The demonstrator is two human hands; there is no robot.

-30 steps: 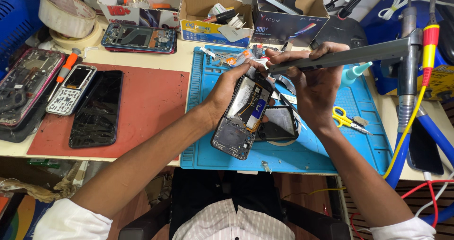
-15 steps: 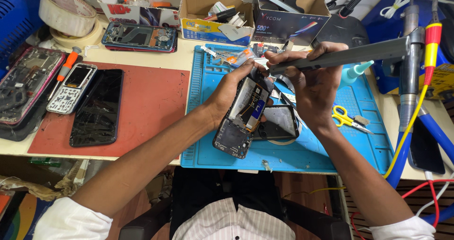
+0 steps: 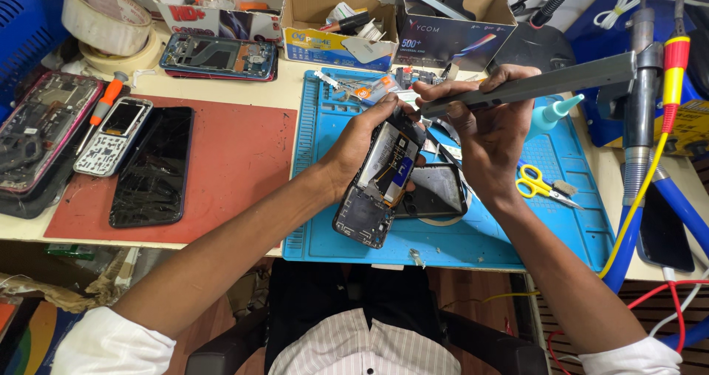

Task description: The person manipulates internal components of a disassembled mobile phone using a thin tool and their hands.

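Hands have hardly moved in the head view: the left hand (image 3: 362, 142) still has its fingers clamped on the open phone (image 3: 378, 186), tipped up above the blue mat (image 3: 325, 220) on the worktop. The right hand (image 3: 484, 135) still keeps its fingers closed around a thin tool at the phone's top edge, so the poking work goes on.

Cream workbench (image 3: 221, 98) under blue mat (image 3: 561, 220), red mat (image 3: 236, 161)

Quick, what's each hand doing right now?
Left hand: closed around the opened phone.
Right hand: closed, fingertips at the phone's top edge.
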